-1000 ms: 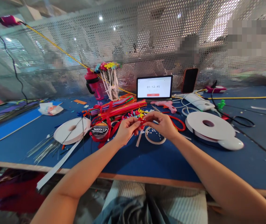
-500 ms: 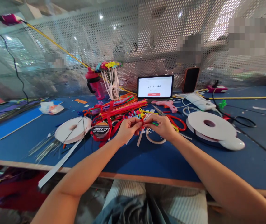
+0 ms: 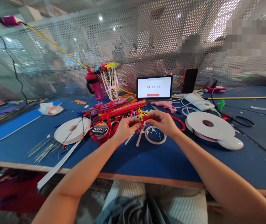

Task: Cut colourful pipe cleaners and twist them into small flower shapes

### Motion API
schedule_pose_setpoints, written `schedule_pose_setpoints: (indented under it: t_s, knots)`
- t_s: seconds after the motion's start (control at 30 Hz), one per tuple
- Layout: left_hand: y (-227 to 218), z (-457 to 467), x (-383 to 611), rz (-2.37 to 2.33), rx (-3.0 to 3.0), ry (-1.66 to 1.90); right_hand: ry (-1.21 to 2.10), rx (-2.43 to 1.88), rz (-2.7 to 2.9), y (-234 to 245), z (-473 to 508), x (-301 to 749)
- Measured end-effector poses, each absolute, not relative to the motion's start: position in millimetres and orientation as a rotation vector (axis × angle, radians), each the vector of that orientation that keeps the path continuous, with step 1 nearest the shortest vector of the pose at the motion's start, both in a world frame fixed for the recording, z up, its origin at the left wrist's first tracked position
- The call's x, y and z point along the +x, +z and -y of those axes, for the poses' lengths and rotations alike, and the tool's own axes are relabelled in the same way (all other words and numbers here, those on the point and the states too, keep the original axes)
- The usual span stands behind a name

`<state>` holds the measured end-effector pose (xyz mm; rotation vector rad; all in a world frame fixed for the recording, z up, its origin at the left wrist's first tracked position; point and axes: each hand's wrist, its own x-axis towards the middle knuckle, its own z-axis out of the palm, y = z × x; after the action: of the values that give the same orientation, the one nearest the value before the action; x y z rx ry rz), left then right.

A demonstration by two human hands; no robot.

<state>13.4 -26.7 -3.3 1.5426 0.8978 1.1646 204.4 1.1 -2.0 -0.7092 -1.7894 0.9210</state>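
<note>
Two hands are busy over the blue table, and both are closed: the left hand [image 3: 127, 129] and the right hand [image 3: 161, 122] pinch a single small red pipe-cleaner twist [image 3: 143, 119] between their fingertips, up off the table, with the hands almost touching. Just beyond it lies a cluster of small coloured pipe-cleaner curls [image 3: 135, 114], and behind that is one heap of long pipe cleaners [image 3: 116, 110].

I count two big white ribbon rolls, one on each side: the left roll [image 3: 72, 130] and the right roll [image 3: 208, 130]. Beside the left one sits one dark tape roll [image 3: 99, 130] marked "CLASSIC" (the lettering reads upside down from here), with red ribbon [image 3: 108, 124] looped around it. One thin tape ring [image 3: 155, 135], with tiny white beads inside it, lies just below the right hand.

Further back stand one tablet [image 3: 154, 87] showing 01:12:46, one phone [image 3: 189, 80], one pink glue gun [image 3: 165, 105], one pink bottle [image 3: 93, 84] and one bunch of white sticks topped with coloured flowers [image 3: 109, 79]. One long white strip [image 3: 60, 161] hangs over the wood-edged front of the table [image 3: 161, 161]. A perforated metal screen [image 3: 161, 37] rises behind it all, with blurred shapes beyond.
</note>
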Motion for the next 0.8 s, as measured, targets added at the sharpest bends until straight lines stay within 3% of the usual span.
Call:
schedule_pose_setpoints:
  t_s: [0.5,0.8]
  knots:
    - [7.4,31.9,5.5,-1.037,2.376,1.178,1.045,-0.673,1.958,5.4,4.7,201.8]
    - [1.7,18.0,-11.2,-0.885,2.868,1.086,1.169,-0.689,2.107,4.7,7.0,200.4]
